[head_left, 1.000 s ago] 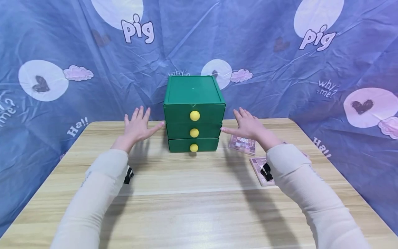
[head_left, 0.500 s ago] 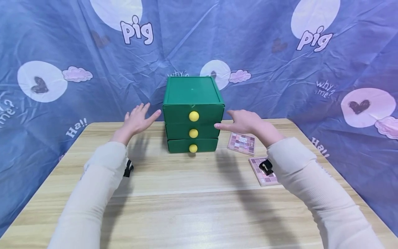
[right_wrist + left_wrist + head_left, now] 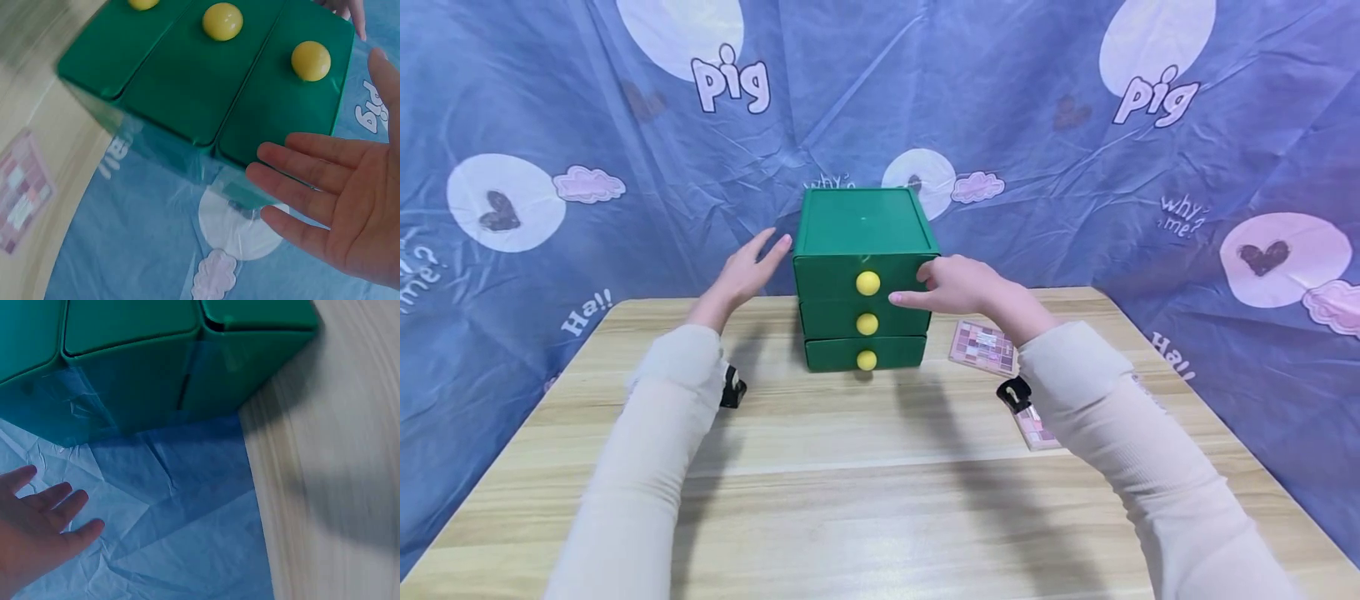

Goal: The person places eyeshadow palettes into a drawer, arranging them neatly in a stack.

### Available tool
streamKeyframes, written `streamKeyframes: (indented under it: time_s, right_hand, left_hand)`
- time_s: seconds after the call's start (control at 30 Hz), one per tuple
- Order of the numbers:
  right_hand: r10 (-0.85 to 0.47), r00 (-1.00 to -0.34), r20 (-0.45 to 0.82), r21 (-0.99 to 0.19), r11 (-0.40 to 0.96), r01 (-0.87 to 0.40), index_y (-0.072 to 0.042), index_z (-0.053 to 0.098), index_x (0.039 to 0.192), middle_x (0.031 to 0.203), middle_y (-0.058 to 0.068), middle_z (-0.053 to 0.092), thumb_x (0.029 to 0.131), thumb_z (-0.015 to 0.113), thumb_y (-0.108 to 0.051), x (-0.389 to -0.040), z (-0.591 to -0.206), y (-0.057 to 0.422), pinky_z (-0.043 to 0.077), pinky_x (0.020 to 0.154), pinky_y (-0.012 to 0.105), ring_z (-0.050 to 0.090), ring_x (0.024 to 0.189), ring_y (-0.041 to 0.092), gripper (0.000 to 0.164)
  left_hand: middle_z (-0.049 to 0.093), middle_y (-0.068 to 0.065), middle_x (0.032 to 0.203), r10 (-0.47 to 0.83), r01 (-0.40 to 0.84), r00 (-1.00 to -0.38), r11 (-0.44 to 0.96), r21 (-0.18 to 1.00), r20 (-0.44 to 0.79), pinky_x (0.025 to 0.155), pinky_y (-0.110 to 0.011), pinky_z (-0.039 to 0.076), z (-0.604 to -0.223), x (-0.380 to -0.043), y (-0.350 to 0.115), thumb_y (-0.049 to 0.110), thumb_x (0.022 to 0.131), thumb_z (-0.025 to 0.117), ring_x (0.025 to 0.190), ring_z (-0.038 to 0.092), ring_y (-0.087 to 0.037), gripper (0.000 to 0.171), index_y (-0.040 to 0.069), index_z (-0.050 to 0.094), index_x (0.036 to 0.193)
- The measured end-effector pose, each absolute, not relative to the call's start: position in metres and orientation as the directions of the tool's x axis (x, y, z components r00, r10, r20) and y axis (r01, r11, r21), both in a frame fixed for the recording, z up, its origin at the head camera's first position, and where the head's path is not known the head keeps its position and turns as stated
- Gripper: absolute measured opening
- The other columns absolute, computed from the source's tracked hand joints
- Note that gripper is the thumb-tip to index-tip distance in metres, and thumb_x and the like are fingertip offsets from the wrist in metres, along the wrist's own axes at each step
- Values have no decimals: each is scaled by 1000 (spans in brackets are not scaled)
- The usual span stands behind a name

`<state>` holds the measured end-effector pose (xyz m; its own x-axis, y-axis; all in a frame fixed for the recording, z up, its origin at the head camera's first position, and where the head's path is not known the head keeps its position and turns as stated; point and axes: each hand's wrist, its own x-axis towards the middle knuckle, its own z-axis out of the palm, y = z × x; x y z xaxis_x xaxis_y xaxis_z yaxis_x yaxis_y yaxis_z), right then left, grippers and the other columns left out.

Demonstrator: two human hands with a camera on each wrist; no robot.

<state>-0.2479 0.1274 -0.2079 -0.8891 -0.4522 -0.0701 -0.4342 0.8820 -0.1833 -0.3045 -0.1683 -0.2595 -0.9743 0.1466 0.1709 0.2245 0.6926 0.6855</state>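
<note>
A green drawer cabinet [image 3: 865,221] stands at the back of the table, its three drawers closed. Each drawer front bears a round yellow knob, the top knob [image 3: 868,283] being nearest my right hand. That right hand [image 3: 962,285] hovers in front of the cabinet's upper right side, thumb out towards the knobs and holding nothing. In the right wrist view its fingers [image 3: 306,169] are spread and overlap the edge of the top drawer. My left hand [image 3: 745,271] is raised just left of the cabinet, fingers extended, with nothing in it. The left wrist view shows it apart from the cabinet's side.
Right of the cabinet lies a pink eyeshadow palette [image 3: 983,347]. A second palette [image 3: 1037,432] is partly hidden under the right forearm. The wooden table [image 3: 850,517] meets a blue printed cloth [image 3: 1015,100] behind and at both sides.
My right hand has moved left, from beside the cabinet to in front of its right edge. My left hand has shifted right and up, closer to the cabinet. The drawers stay closed.
</note>
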Motion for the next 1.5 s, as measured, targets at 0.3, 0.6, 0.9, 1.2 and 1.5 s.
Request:
streamKeyframes:
  time_s: [0.3,0.6,0.9,1.2,1.5]
  right_hand:
    - [-506,-862,-41,-328,822,-466,-3,57,104,64,-1,47,79,47,-55,-257,-219,112,37,60,28,45,64,13,59]
    - [-473,-881,-30,-473,783,-405,2,51,114,100,11,58,81,50,-49,-261,-231,101,41,78,34,52,91,20,60]
    - [-384,-923,26,-730,624,-280,2,53,108,95,13,60,82,53,-40,-259,-249,91,44,73,32,58,81,26,49]
    - [-214,-976,-24,-937,346,-52,3,55,104,87,16,62,85,53,-33,-261,-263,81,44,75,38,60,78,27,42]
    - [-160,-972,-173,-985,27,171,2,53,102,77,10,63,81,57,-38,-263,-276,67,46,73,32,61,64,16,46]
  left_hand:
    - [35,-14,130,81,250,-967,478,842,242,95,-37,25,-259,-314,-157,53,83,42,118,31,-24,64,17,32,135]
    - [41,-12,126,62,243,-969,367,898,237,92,-37,28,-257,-321,-150,45,83,48,115,34,-21,58,17,36,132]
    - [44,-10,124,52,191,-981,150,970,186,85,-41,35,-257,-330,-141,34,84,53,109,40,-20,51,16,41,129]
    - [39,-2,127,41,107,-993,-77,991,110,87,-42,30,-260,-337,-132,33,83,54,112,36,-21,47,18,45,127]
    - [42,-2,121,62,75,-994,-155,985,86,83,-39,31,-266,-342,-133,22,86,50,105,40,-20,42,19,45,127]
